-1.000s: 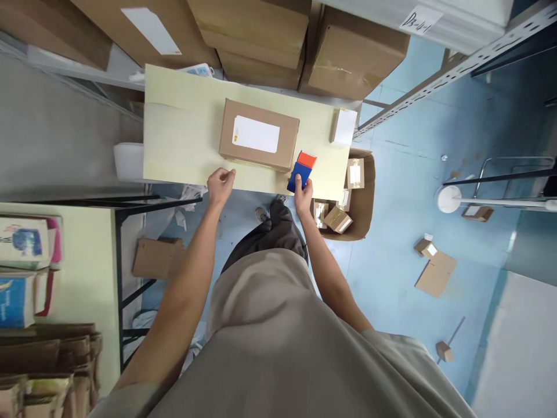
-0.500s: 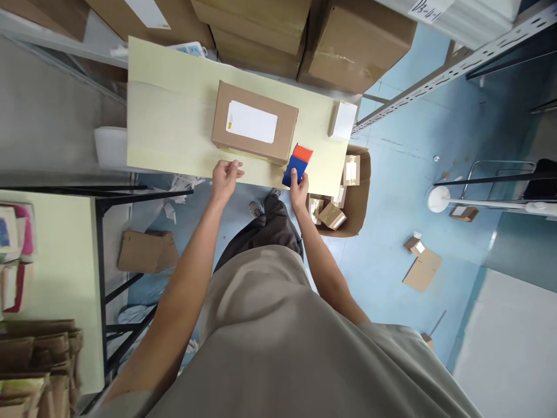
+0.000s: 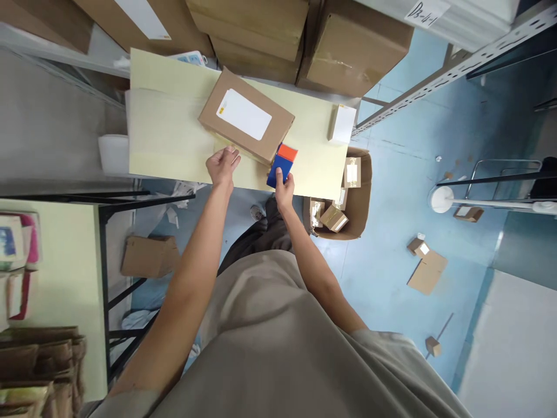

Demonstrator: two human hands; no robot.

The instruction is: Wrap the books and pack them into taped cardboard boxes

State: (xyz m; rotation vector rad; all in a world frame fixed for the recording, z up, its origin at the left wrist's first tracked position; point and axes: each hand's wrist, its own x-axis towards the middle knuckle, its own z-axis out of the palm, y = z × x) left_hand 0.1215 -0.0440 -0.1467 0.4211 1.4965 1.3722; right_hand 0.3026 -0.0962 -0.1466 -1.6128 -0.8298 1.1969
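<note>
A closed cardboard box (image 3: pixel 281 121) with a white label (image 3: pixel 244 114) lies at a slant on the pale yellow table (image 3: pixel 167 122). At its near right corner, my right hand (image 3: pixel 284 188) grips a blue block-shaped object with an orange end (image 3: pixel 281 165); its exact kind is unclear. My left hand (image 3: pixel 222 166) is by the box's near left side, with fingers curled and pressed together. Whatever they may pinch is too small to make out. Yellowish, shiny tape shows along the box's near side, close to those fingers.
A small white box (image 3: pixel 342 123) stands at the table's right end. Below that end, an open carton (image 3: pixel 361 203) holds several small boxes. Large cartons (image 3: pixel 359 52) line the shelf behind. A black-framed table (image 3: pixel 89 278) stands at left; flattened cardboard (image 3: pixel 427 271) lies on the floor.
The cardboard box has turned clockwise and shifted slightly left. My right hand has moved left with the blue-and-orange object. My left hand has moved slightly left and toward the box.
</note>
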